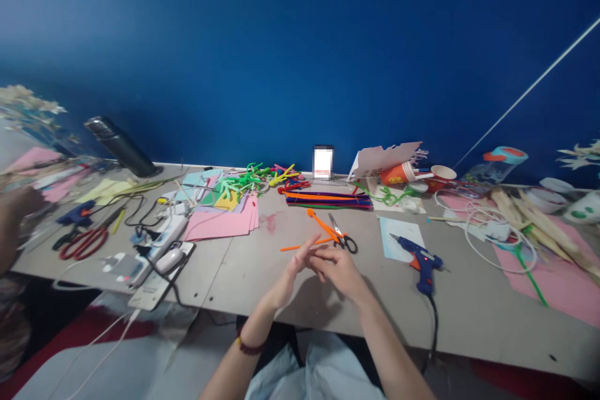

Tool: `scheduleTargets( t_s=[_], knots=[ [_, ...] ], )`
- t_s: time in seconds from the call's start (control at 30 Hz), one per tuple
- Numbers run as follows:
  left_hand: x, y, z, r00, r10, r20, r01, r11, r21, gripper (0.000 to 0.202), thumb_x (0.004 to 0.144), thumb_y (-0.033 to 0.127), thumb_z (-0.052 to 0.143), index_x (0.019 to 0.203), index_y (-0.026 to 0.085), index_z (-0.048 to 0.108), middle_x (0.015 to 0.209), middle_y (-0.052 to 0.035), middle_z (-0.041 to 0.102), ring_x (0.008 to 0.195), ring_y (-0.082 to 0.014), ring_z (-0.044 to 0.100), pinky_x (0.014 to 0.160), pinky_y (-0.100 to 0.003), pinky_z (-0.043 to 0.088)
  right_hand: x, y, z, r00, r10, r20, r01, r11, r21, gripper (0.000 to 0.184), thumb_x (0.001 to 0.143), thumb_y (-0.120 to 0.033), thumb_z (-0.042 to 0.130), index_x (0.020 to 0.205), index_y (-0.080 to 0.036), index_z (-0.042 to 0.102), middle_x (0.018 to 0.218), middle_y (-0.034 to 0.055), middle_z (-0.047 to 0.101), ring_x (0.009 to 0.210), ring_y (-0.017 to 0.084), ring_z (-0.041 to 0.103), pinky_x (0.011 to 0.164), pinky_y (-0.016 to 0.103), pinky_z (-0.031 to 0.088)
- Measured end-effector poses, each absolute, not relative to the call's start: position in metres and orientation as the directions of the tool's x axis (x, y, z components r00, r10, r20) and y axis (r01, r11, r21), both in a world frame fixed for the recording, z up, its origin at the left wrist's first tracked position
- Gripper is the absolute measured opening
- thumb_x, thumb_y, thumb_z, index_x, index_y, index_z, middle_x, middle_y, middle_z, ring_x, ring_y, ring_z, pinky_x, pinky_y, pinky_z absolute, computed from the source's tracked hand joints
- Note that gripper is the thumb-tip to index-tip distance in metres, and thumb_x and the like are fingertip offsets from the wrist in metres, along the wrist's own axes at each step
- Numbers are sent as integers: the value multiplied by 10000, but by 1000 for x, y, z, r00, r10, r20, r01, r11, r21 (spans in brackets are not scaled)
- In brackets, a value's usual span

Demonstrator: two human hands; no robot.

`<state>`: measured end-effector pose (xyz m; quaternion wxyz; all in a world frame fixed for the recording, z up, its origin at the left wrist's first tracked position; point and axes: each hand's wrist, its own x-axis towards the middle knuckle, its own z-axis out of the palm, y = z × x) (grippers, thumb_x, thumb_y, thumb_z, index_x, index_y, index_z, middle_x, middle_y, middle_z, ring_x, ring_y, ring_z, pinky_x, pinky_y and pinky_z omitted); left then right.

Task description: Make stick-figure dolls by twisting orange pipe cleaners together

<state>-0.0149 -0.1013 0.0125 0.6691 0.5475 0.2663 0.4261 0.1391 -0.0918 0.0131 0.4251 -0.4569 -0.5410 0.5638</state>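
My left hand [294, 269] and my right hand [338, 267] meet above the grey table [244, 275] near its front edge. The left hand's fingers are stretched out and touch the right hand. The right hand's fingers are curled; whether they hold anything is hidden. Just beyond the fingertips lie an orange pipe cleaner [302, 245] flat on the table, a bent orange pipe-cleaner shape [322, 224] and small black-handled scissors [342, 236]. A blue hot glue gun [420, 260] rests to the right on a pale sheet, its cord running off the front edge.
A bundle of coloured pipe cleaners [328, 199] and pink paper sheets [224, 220] lie further back. Red scissors [84, 244], a power strip [150, 250] and cables sit at left. Paper cups [403, 172], white cord and pink paper are at right. Another person's hand [19, 206] is at far left.
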Motion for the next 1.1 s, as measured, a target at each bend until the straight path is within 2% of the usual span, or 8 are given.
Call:
scheduleTargets(
  t_s=[0.17, 0.33, 0.5, 0.6, 0.77, 0.87, 0.93, 1.1],
  knots=[
    [-9, -104, 15, 500, 855, 140, -228, -26, 973, 750, 883, 650, 164, 1473, 192, 237, 1083, -141, 652, 848, -236, 608, 870, -433, 412, 130, -96, 13, -77, 997, -24, -130, -34, -991, 300, 720, -361, 654, 479, -183, 633, 490, -8, 507, 486, 113, 453, 499, 269, 394],
    [-6, -104, 11, 469, 865, 177, -181, -102, 978, 716, 905, 609, 203, 1468, 168, 231, 1023, -133, 672, 894, -234, 609, 892, -435, 405, 139, -85, 2, 27, 984, -178, -261, -165, -951, 257, 635, -421, 686, 642, -165, 702, 593, 38, 628, 528, 151, 523, 492, 277, 391],
    [-20, -94, 1, 192, 956, 222, -169, -191, 967, 604, 935, 529, 171, 1386, 181, 370, 1170, -144, 632, 1075, -255, 582, 962, -464, 386, 181, -64, 7, 291, 956, -15, 80, -40, -996, 359, 694, -510, 575, 531, -190, 569, 551, 16, 578, 587, 150, 509, 601, 271, 394],
    [-32, -87, -9, 53, 977, 207, 120, -212, 970, 454, 929, 444, 348, 1293, 205, 477, 1230, -123, 597, 1146, -237, 543, 997, -436, 383, 204, -49, 15, 352, 924, 149, 386, 1, -922, 433, 770, -552, 460, 514, -202, 465, 488, -9, 495, 536, 137, 444, 561, 261, 343],
    [-41, -79, -35, 161, 946, 280, 733, -304, 608, 274, 840, 265, 542, 1092, 185, 617, 1160, -121, 612, 1081, -261, 541, 931, -438, 420, 229, -19, 23, 279, 929, 242, 756, -57, -652, 453, 838, -494, 439, 507, -192, 502, 529, 34, 546, 566, 162, 474, 585, 284, 339],
    [-38, -78, -45, 209, 922, 326, 853, -335, 400, 225, 869, 201, 486, 1041, 188, 631, 1025, -97, 636, 952, -239, 556, 810, -388, 446, 239, -5, 17, 261, 899, 352, 894, -87, -440, 238, 839, -302, 476, 760, -166, 654, 935, 134, 669, 880, 259, 563, 770, 352, 386],
    [-36, -78, -47, 224, 913, 340, 890, -334, 309, 203, 889, 186, 450, 946, 187, 645, 901, -80, 629, 852, -220, 553, 741, -356, 435, 242, -2, 10, 280, 875, 395, 929, -143, -342, 294, 787, -191, 516, 1050, -142, 639, 1230, 190, 566, 1104, 331, 496, 879, 427, 364],
    [-34, -76, -47, 276, 890, 364, 905, -368, 212, 190, 886, 153, 443, 794, 175, 608, 785, -62, 601, 779, -211, 541, 692, -331, 408, 220, -20, -8, 152, 932, 329, 916, -8, -401, 330, 845, -326, 503, 1112, -174, 621, 1276, 148, 542, 1164, 307, 492, 939, 423, 383]
  ],
)
